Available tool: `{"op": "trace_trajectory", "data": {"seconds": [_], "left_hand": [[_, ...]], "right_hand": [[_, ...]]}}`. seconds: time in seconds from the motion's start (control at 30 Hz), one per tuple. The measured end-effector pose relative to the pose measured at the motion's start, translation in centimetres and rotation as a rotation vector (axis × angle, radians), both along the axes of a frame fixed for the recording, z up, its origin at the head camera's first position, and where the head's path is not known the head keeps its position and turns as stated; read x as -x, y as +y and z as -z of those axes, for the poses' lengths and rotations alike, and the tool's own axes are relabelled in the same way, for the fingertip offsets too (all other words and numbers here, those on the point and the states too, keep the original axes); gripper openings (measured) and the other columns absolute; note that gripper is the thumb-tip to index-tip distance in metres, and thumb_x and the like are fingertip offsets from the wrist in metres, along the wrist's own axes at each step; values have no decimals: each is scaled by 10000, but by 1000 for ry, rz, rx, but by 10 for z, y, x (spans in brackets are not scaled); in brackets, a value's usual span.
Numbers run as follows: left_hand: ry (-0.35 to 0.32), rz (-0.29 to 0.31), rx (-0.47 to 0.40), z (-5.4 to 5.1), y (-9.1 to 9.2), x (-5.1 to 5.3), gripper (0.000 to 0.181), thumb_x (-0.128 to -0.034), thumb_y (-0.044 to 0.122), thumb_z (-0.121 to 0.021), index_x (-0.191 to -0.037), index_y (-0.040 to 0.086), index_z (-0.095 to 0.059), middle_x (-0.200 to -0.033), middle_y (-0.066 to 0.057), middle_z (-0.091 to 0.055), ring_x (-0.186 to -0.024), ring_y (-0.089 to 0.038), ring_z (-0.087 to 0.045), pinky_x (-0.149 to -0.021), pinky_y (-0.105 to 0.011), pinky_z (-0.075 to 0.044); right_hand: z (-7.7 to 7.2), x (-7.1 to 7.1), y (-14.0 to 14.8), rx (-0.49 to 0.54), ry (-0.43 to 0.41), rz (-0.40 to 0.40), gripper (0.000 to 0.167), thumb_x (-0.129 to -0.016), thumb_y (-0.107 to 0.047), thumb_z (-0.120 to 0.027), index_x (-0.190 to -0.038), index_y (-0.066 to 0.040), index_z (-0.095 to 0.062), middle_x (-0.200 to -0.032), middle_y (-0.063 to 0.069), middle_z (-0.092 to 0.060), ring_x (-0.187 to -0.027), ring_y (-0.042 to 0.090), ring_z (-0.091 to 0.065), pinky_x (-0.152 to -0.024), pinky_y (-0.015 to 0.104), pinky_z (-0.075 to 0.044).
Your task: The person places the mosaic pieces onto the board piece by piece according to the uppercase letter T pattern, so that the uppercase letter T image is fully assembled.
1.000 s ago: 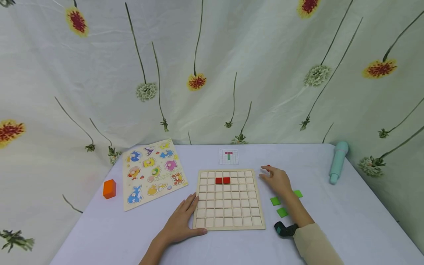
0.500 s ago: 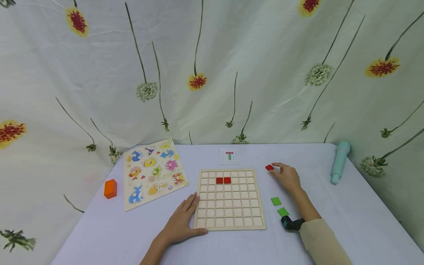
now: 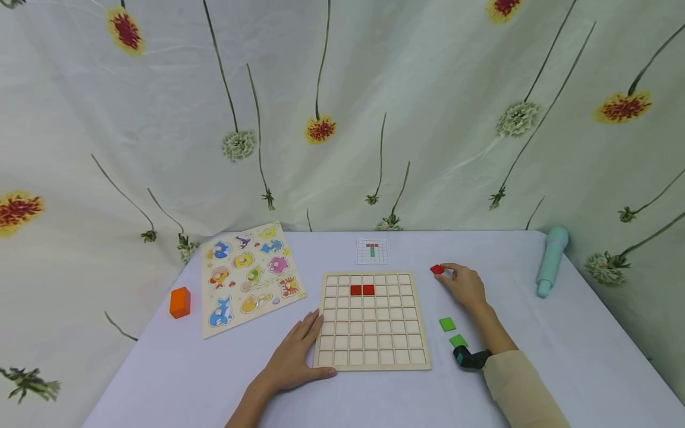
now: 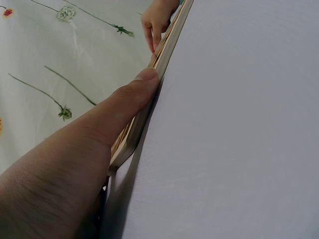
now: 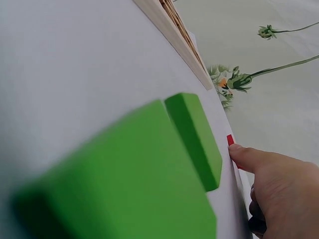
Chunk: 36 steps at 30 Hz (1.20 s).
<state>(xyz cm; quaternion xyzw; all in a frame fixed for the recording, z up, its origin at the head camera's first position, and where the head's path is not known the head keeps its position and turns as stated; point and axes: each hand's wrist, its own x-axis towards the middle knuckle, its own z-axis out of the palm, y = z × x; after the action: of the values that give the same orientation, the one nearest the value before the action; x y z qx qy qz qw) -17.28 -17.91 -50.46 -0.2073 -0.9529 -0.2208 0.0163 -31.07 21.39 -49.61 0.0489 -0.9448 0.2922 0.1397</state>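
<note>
My right hand (image 3: 465,286) pinches a small red tile (image 3: 436,269) between thumb and forefinger, right of the wooden grid board (image 3: 425,351). In the right wrist view the thumb lies on the red tile (image 5: 230,141). My left hand (image 3: 293,355) rests along the board's left side, its fingers straight and the thumb at the near left corner. The left wrist view has that thumb pressed to the board's edge (image 4: 169,50). Two red tiles (image 3: 362,290) sit side by side in cells of the board's second row from the back.
Green tiles (image 3: 447,324) lie between the board and my right forearm. A printed pattern card (image 3: 372,251) lies behind the board. To the left are an animal puzzle board (image 3: 262,261) and an orange block (image 3: 179,302); a teal cylindrical object (image 3: 552,261) lies far right.
My right hand has shifted right, its thumb and forefinger coming onto the red tile, which looks slightly turned. The forearm now covers a green tile seen earlier. My left hand stays put.
</note>
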Motion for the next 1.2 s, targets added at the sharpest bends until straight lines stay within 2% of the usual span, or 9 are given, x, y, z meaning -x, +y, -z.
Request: {"op": "trace_trajectory", "data": {"seconds": [0.17, 0.3, 0.43, 0.53, 0.7, 0.87, 1.03, 1.2], "left_hand": [[-3, -2, 2, 0, 0, 0, 1120, -647, 796, -540, -1468, 98, -234, -1534, -31, -143, -1393, -172, -111, -1124, -346, -114], [-8, 3, -3, 0, 0, 0, 1117, -650, 791, -545, -1467, 96, -235, -1535, -34, -140, -1394, -169, -107, -1121, -306, -88], [-18, 7, 2, 2, 0, 0, 1118, -650, 792, -543, -1471, 102, -224, -1538, -27, -129, -1394, -158, -94, -1111, -270, -51], [-19, 5, 5, 2, 0, 0, 1119, -650, 794, -540, -1472, 106, -221, -1539, -22, -125, -1394, -156, -94, -1118, -291, -72], [-9, 3, 3, 1, 0, 1, 1118, -650, 794, -541, -1469, 99, -230, -1536, -33, -139, -1393, -170, -107, -1124, -348, -113], [-14, 5, 5, -1, 0, 0, 1116, -652, 790, -543, -1467, 94, -233, -1535, -38, -140, -1394, -174, -105, -1125, -338, -103], [-15, 7, 0, -2, 0, 0, 1114, -653, 786, -548, -1465, 89, -239, -1534, -41, -144, -1394, -175, -108, -1121, -314, -85], [-9, 6, 3, -1, 0, 0, 1115, -651, 790, -545, -1467, 95, -237, -1534, -37, -144, -1393, -170, -110, -1122, -313, -87]], "right_hand": [[2, 1, 1, -5, 27, 7, 359, -826, -250, -699, -1092, -12, -663, -513, -8, -385, -456, 129, -320, -406, 249, -247], [2, 1, 2, 7, 16, 3, 351, -832, -241, -690, -1095, -11, -660, -519, -8, -386, -460, 127, -320, -409, 246, -247], [-1, -2, 2, 35, 8, -10, 349, -831, -228, -693, -1103, -13, -658, -518, -5, -370, -460, 122, -297, -407, 234, -229], [-6, -4, 1, 48, 34, -29, 344, -827, -223, -701, -1106, -26, -660, -509, -10, -344, -459, 120, -272, -407, 226, -208], [-15, -10, -9, 52, 95, -93, 333, -816, -192, -713, -1104, -32, -660, -497, -31, -320, -450, 105, -257, -409, 218, -198], [-19, -16, -25, 48, 123, -165, 317, -803, -180, -725, -1090, -56, -672, -489, -67, -304, -438, 74, -241, -406, 203, -192], [-18, -21, -44, 50, 118, -215, 320, -804, -211, -724, -1086, -68, -677, -492, -75, -296, -439, 62, -231, -403, 193, -186], [-19, -23, -61, 57, 77, -263, 325, -826, -220, -702, -1118, -81, -670, -488, -68, -299, -445, 66, -220, -412, 194, -183]]}}
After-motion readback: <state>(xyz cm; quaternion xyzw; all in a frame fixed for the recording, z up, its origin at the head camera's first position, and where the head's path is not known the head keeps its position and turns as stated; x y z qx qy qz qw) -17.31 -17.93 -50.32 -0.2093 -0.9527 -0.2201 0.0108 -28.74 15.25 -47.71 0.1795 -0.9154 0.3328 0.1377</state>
